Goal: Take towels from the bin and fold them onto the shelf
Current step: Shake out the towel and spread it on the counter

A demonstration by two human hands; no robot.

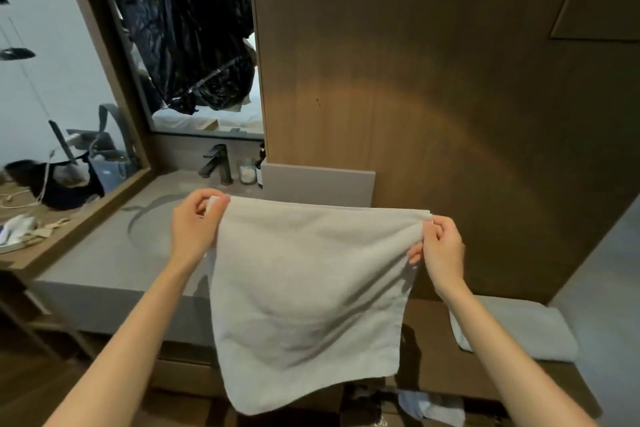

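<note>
A white towel (308,291) hangs spread out in the air in front of me, its lower edge falling toward the floor. My left hand (194,222) pinches its top left corner, and my right hand (441,246) pinches its top right corner. Below my right forearm a folded pale towel (530,329) lies on the low wooden shelf (433,350). The bin is hidden from view.
A grey vanity counter (114,253) with a round basin, a dark faucet (218,163) and small bottles stands to the left. A mirror rises behind it. A tall wooden panel wall (433,80) fills the middle and right. Crumpled cloth (429,406) lies on the floor below.
</note>
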